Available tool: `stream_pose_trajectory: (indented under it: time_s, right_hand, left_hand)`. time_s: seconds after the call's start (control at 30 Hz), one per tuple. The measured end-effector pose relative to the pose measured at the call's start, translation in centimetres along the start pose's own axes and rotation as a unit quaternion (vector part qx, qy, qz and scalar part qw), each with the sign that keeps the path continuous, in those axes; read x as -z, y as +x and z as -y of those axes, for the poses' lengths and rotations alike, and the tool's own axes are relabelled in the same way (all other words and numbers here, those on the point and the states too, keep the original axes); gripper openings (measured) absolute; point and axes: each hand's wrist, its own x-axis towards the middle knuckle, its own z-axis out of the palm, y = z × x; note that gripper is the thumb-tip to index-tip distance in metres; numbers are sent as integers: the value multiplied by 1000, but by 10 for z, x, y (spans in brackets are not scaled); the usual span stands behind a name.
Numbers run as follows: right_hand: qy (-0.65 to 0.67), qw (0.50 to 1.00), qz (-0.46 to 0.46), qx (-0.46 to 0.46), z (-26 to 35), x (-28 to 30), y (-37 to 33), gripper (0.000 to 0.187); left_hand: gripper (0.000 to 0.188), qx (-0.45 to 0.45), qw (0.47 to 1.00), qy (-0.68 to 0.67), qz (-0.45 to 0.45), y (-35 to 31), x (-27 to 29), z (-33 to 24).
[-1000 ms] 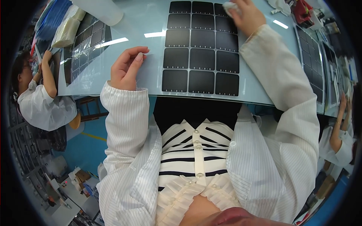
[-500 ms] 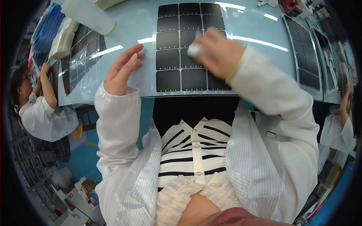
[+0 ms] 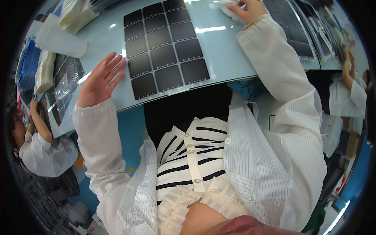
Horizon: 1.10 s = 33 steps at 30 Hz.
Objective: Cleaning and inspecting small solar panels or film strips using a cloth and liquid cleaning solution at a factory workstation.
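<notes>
Cloth point(image 3: 227, 8) half-hidden under right hand point(image 3: 250, 8)

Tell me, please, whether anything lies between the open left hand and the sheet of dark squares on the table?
Nothing visible does. The left hand is spread open just left of the sheet of dark squares, with only bare table between its fingertips and the sheet's edge. The right hand holds a white cloth further off.
</notes>
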Motion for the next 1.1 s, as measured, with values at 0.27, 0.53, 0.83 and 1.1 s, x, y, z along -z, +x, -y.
stream_pose_trajectory:
  time_s: [0.27, 0.53, 0.83, 1.1]
  right_hand:
    - [185, 961, 35, -201, 45, -17, -101, 57]
    - [536, 742, 152, -374, 110, -2, -122, 75]
    - [322, 881, 189, -290, 96, -33, -113, 82]
    - [244, 938, 190, -158, 122, -42, -131, 49]
  left_hand:
    - [52, 11, 1000, 18, 19, -11, 0, 0]
    - [53, 23, 997, 47, 51, -14, -6, -4]
    - [55, 54, 998, -15, 38, 0, 4, -12]
    - [56, 97, 994, 38, 20, 8, 0, -13]
